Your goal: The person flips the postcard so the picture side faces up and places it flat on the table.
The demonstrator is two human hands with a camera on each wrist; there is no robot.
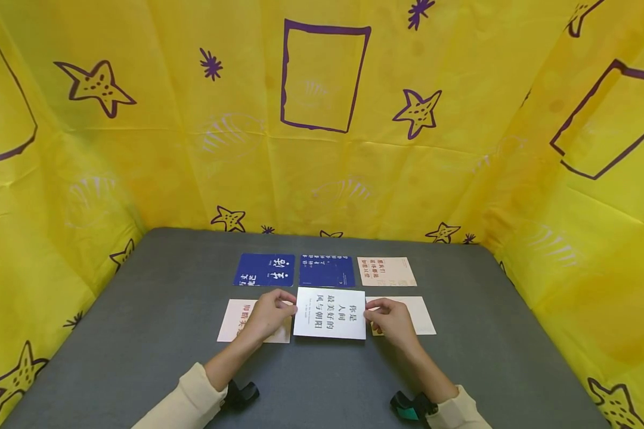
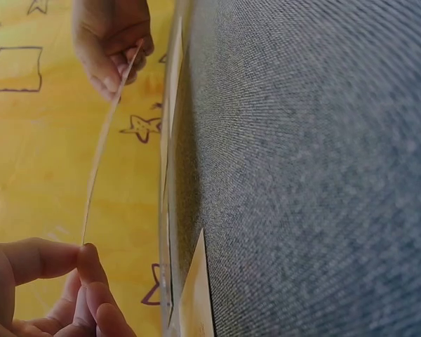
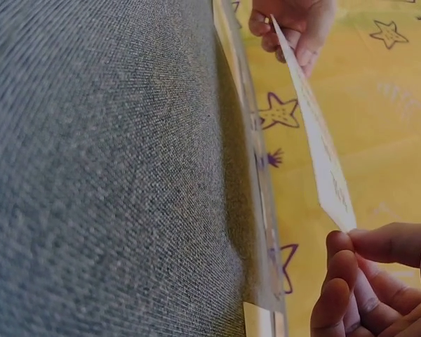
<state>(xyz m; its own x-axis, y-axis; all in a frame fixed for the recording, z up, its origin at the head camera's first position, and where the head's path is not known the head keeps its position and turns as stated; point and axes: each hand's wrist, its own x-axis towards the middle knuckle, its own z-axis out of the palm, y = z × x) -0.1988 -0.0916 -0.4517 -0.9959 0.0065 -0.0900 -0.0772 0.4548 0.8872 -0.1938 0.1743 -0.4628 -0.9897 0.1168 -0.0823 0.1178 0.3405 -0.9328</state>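
A white card printed with dark Chinese characters is held above the table by both hands. My left hand pinches its left edge between thumb and fingers. On the opposite edge, my right hand pinches it the same way. Both wrist views show the card edge-on and lifted off the surface. Under my left hand lies a pale card with red characters. Beneath my right hand is a cream card, partly covered by the hand.
Behind the held card lie a blue card with large white characters, another blue card and a pale card with orange-brown print. They rest on a dark grey tabletop. Yellow patterned cloth surrounds the back and sides.
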